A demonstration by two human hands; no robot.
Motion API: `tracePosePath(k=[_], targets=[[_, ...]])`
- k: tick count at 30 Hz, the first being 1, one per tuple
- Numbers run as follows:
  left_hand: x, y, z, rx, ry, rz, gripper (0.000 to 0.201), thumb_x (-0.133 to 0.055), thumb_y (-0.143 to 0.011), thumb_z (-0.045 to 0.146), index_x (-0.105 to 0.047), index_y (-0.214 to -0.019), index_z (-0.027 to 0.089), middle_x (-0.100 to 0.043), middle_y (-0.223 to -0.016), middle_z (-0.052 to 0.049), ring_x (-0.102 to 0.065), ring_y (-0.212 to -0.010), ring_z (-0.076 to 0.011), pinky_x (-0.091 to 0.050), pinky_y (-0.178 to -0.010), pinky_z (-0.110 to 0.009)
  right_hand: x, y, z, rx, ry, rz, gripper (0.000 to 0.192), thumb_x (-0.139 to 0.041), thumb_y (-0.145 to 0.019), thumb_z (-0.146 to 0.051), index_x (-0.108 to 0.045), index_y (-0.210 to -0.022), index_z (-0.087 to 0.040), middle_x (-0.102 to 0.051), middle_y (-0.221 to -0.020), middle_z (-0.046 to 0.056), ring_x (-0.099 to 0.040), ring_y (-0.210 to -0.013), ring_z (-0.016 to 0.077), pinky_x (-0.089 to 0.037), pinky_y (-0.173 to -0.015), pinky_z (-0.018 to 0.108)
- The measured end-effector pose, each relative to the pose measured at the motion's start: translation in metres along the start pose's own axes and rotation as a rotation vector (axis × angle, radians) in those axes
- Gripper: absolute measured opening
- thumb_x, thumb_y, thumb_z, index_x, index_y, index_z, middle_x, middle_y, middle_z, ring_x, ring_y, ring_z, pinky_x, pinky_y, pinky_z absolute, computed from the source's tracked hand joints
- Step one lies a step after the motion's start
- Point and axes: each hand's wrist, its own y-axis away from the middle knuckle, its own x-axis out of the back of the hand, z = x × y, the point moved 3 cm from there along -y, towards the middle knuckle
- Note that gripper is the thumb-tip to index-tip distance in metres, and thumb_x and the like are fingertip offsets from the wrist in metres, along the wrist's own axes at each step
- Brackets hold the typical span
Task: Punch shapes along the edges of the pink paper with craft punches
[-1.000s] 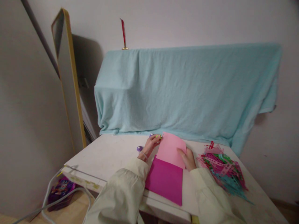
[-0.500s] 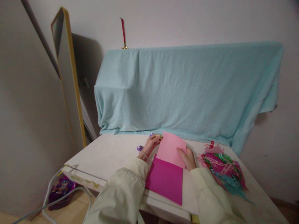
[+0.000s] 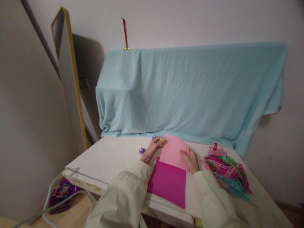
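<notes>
A light pink paper sheet (image 3: 174, 152) lies over the far end of a magenta sheet (image 3: 167, 183) on the white table (image 3: 111, 158). My left hand (image 3: 154, 147) rests at the pink sheet's far left corner, fingertips pinching its edge. My right hand (image 3: 190, 161) lies on the sheet's right edge, pressing it down. Both arms wear cream sleeves. Small purple paper punches (image 3: 142, 150) and a green one (image 3: 161, 139) sit just beside my left hand.
A heap of punched paper strips (image 3: 225, 174) in pink, green, blue and red lies at the right. A light blue cloth (image 3: 190, 91) drapes something along the wall behind. A mirror (image 3: 68, 76) leans at the left. A cable and a purple bag (image 3: 62, 193) lie on the floor.
</notes>
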Motion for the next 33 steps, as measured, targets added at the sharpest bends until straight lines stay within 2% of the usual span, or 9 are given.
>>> tracePosePath(k=[3,6,14,21,26,33], targets=[[0.0006,-0.0009,-0.0008,0.015,-0.016,-0.003,0.032,-0.076,-0.07,0.038,-0.069,-0.091,0.015,-0.068,-0.099,-0.011,-0.061,-0.093,-0.0211,-0.044,-0.083,-0.034,-0.0001,-0.0011,0.0015,0.016,-0.012,-0.032,0.036,-0.06,-0.078,-0.04,-0.068,-0.105,-0.018,-0.07,-0.106,0.008,-0.064,-0.099,0.0281,-0.051,-0.085,0.036],[0.0,-0.0006,-0.0005,0.022,-0.032,-0.011,0.034,-0.078,-0.068,0.037,-0.068,-0.093,0.015,-0.067,-0.1,-0.011,-0.061,-0.097,-0.0225,-0.044,-0.085,-0.035,0.002,-0.0023,0.0032,0.025,0.014,-0.007,0.037,-0.06,-0.078,-0.04,-0.068,-0.106,-0.017,-0.069,-0.11,0.009,-0.064,-0.1,0.0286,-0.05,-0.087,0.037],[-0.0057,0.0038,-0.0007,0.031,-0.097,-0.096,0.037,-0.079,-0.065,0.037,-0.069,-0.095,0.017,-0.067,-0.097,-0.009,-0.062,-0.091,-0.0215,-0.045,-0.079,-0.031,0.0062,-0.0034,0.0025,0.033,0.065,0.041,0.043,-0.058,-0.077,-0.038,-0.067,-0.112,-0.015,-0.07,-0.108,0.01,-0.063,-0.099,0.0297,-0.05,-0.085,0.037],[-0.0064,0.0023,-0.0022,0.027,-0.115,-0.135,0.041,-0.08,-0.065,0.037,-0.067,-0.097,0.015,-0.067,-0.095,-0.008,-0.063,-0.087,-0.019,-0.044,-0.079,-0.029,0.0056,-0.0034,0.0025,0.06,0.073,0.017,0.044,-0.058,-0.077,-0.038,-0.066,-0.113,-0.013,-0.07,-0.107,0.011,-0.063,-0.098,0.0292,-0.049,-0.085,0.038],[-0.0056,0.0022,-0.0029,0.032,-0.118,-0.129,0.042,-0.08,-0.064,0.038,-0.067,-0.097,0.015,-0.068,-0.097,-0.008,-0.063,-0.087,-0.0192,-0.044,-0.079,-0.029,0.0055,-0.0034,0.0038,0.05,0.094,0.007,0.036,-0.058,-0.078,-0.038,-0.069,-0.104,-0.015,-0.072,-0.101,0.01,-0.065,-0.094,0.0286,-0.05,-0.084,0.037],[-0.0047,0.0023,-0.003,0.029,-0.111,-0.13,0.04,-0.079,-0.066,0.036,-0.067,-0.098,0.015,-0.067,-0.097,-0.008,-0.062,-0.088,-0.0185,-0.044,-0.078,-0.029,0.0051,-0.0032,0.0034,0.057,0.082,0.009,0.034,-0.058,-0.078,-0.037,-0.068,-0.105,-0.018,-0.071,-0.104,0.009,-0.063,-0.1,0.0281,-0.048,-0.088,0.037]])
